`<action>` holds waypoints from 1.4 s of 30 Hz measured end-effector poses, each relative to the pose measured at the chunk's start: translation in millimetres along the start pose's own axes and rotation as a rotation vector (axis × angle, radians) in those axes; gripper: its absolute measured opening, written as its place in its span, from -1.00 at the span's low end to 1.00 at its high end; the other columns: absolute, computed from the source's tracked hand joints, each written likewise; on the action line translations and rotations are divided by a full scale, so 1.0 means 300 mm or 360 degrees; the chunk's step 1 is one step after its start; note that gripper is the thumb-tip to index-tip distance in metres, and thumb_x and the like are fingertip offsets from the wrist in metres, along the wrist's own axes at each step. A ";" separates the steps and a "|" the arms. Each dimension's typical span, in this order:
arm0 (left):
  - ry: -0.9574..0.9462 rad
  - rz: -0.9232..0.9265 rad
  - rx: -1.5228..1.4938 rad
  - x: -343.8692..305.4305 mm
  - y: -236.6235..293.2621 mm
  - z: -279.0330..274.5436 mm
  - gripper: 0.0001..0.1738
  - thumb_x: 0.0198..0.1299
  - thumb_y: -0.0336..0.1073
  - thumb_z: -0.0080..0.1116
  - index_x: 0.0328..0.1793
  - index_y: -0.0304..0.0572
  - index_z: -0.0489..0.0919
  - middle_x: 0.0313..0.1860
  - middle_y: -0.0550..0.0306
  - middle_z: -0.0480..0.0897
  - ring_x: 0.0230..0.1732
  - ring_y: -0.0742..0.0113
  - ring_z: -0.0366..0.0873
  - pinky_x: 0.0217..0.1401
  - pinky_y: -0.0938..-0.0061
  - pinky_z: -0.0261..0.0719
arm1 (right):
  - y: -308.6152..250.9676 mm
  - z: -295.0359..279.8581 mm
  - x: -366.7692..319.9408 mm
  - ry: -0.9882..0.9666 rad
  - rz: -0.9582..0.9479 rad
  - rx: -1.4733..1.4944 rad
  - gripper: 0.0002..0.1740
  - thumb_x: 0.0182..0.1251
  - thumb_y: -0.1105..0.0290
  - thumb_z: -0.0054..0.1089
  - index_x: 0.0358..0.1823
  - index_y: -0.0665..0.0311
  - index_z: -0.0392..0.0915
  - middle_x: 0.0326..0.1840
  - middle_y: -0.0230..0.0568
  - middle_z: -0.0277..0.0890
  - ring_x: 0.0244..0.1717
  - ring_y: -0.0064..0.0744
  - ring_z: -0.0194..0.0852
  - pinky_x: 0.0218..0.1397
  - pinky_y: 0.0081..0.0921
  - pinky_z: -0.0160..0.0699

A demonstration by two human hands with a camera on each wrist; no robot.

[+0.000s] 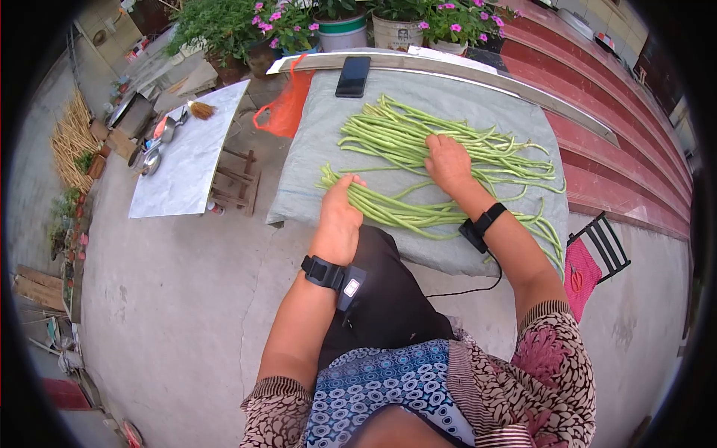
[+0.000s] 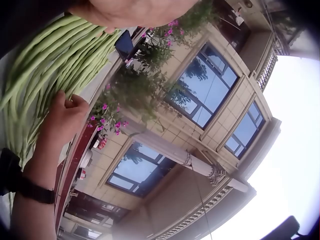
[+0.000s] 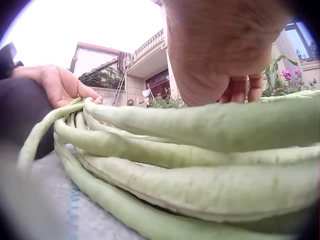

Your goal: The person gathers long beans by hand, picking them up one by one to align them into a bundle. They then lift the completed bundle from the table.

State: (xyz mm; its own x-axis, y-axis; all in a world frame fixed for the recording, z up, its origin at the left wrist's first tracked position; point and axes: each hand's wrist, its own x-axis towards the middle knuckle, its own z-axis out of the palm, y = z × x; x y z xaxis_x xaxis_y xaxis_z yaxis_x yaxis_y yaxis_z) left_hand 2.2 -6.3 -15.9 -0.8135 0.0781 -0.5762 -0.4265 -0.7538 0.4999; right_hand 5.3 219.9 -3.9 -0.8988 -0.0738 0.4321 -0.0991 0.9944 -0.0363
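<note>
Long green beans (image 1: 418, 134) lie in a wide pile on a grey cloth (image 1: 314, 112). Nearer the person is a smaller bunch of long beans (image 1: 403, 213), its gathered ends gripped by the left hand (image 1: 342, 216). In the right wrist view the left hand (image 3: 62, 87) pinches these ends under its thumb. The right hand (image 1: 449, 163) is over the near side of the big pile, fingers curled down among the beans. From the left wrist, the right hand (image 2: 65, 120) shows bent fingertips at the beans; its palm side is hidden there.
A black phone (image 1: 352, 77) lies at the cloth's far edge, beside an orange plastic bag (image 1: 287, 97). Farther left stands a white-topped table (image 1: 190, 153) with metal ladles. Flower pots (image 1: 396, 33) line the back; red steps (image 1: 597, 134) rise on the right, near a folding chair (image 1: 586, 272).
</note>
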 end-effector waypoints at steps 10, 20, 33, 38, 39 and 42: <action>-0.0209 0.0028 0.0140 -0.038 0.004 0.003 -0.76 0.27 -0.33 -0.04 0.00 -0.28 0.34 -0.12 0.01 0.52 -0.14 0.21 0.48 -0.08 0.35 0.53 | -0.048 -0.136 -0.040 -0.0236 0.0453 0.1862 -0.76 0.20 0.38 0.09 -0.11 0.24 0.40 -0.54 -0.48 0.29 -0.57 -0.61 0.25 -0.48 -0.63 0.29; -0.0379 -0.0109 0.0102 -0.045 0.018 0.007 -0.70 0.30 -0.26 -0.10 0.02 -0.33 0.38 -0.13 0.01 0.53 -0.07 0.20 0.48 0.00 0.30 0.48 | -0.120 -0.202 -0.245 -0.0975 0.0280 0.2293 -0.69 0.27 0.37 0.07 0.04 0.17 0.40 -0.45 -0.52 0.32 -0.48 -0.73 0.23 -0.45 -0.73 0.27; -0.0437 0.0028 0.0063 -0.064 0.014 0.028 -0.82 0.23 -0.35 0.02 -0.06 -0.18 0.40 -0.14 0.11 0.51 -0.13 0.20 0.48 -0.04 0.30 0.51 | -0.077 -0.327 -0.206 -0.0642 -0.0134 0.0911 -0.75 0.26 0.26 0.02 -0.07 0.09 0.52 -0.40 -0.17 0.53 -0.38 -0.17 0.49 -0.32 -0.31 0.42; -0.0171 0.0030 0.0020 -0.011 -0.004 0.011 -0.85 0.21 -0.35 0.06 -0.14 -0.21 0.42 -0.15 0.09 0.49 -0.15 0.20 0.47 -0.09 0.34 0.53 | 0.007 -0.287 -0.150 -0.0772 -0.0100 0.0569 -0.76 0.24 0.21 0.01 -0.17 0.13 0.53 -0.32 -0.13 0.53 -0.25 -0.08 0.48 -0.19 -0.24 0.42; -0.0091 0.0032 0.0036 -0.013 -0.006 0.013 -0.84 0.20 -0.35 0.08 -0.16 -0.24 0.42 -0.16 0.06 0.48 -0.15 0.21 0.47 -0.11 0.38 0.54 | 0.010 -0.273 -0.133 -0.0713 -0.0035 0.0521 -0.77 0.23 0.22 0.03 -0.18 0.13 0.53 -0.30 -0.14 0.51 -0.22 -0.08 0.47 -0.18 -0.23 0.42; -0.0039 0.0036 0.0058 -0.018 -0.006 0.014 -0.78 0.19 -0.32 0.09 -0.11 -0.26 0.41 -0.14 0.02 0.47 -0.14 0.22 0.45 -0.10 0.39 0.53 | -0.006 -0.216 -0.091 -0.0501 0.0082 0.0391 -0.80 0.17 0.26 0.08 -0.21 0.12 0.53 -0.26 -0.18 0.47 -0.14 -0.10 0.44 -0.16 -0.23 0.43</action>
State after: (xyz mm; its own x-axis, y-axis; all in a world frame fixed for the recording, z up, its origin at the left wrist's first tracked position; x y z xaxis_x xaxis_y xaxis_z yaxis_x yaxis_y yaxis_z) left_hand 5.8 -2.5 -10.9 -0.8325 0.0777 -0.5485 -0.4215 -0.7313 0.5362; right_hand 57.5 225.1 42.8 -0.9884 -0.0817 0.1280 -0.1152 0.9527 -0.2813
